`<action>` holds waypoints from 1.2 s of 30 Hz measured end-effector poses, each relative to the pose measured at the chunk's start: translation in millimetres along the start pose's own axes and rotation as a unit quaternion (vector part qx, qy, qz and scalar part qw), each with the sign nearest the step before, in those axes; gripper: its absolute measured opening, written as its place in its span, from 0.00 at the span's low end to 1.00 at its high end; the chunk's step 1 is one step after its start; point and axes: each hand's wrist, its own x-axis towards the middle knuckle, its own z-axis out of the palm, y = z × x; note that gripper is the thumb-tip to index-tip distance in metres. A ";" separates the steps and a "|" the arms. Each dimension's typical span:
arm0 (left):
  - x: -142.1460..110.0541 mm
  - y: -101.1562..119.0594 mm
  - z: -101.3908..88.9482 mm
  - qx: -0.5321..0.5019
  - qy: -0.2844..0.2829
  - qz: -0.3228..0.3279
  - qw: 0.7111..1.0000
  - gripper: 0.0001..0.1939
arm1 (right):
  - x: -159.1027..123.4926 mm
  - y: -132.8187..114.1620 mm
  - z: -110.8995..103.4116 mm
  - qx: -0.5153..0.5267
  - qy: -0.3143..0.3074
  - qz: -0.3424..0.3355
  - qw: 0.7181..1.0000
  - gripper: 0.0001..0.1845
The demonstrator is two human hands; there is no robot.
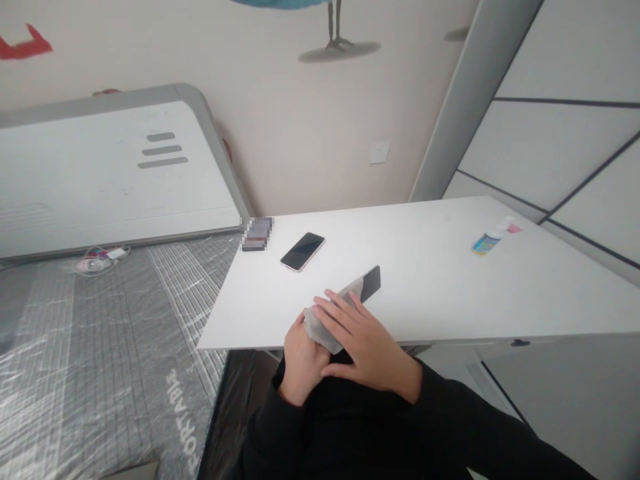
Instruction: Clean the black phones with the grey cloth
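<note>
The left hand (pixel 303 360) clamps the grey cloth (pixel 321 335) around a dark slab (pixel 371 283) — firmly is best — while the right hand (pixel 367 347), fingers spread, should press evenly.

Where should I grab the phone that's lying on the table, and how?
Probably best to come from above and pinch the smartphone by its two long edges, near the middle. It lies flat on the white table, screen up, so its thin sides are the handiest part and you needn't press the screen.
</note>
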 end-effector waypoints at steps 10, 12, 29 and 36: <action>-3.1 -1.6 11.4 0.027 0.051 0.011 0.998 0.10 | -9.1 16.3 1.3 -0.006 0.067 0.060 0.996 0.50; -4.0 -3.9 13.4 0.027 0.053 0.023 0.998 0.13 | -5.1 4.6 1.3 0.016 0.029 0.015 0.999 0.49; -5.9 -5.0 20.2 0.062 0.109 0.051 0.991 0.09 | -11.2 27.8 7.0 -0.010 0.078 0.069 0.994 0.45; -6.4 -4.1 24.8 0.058 0.159 0.060 0.984 0.11 | -13.7 24.4 11.0 -0.013 0.114 0.102 0.988 0.45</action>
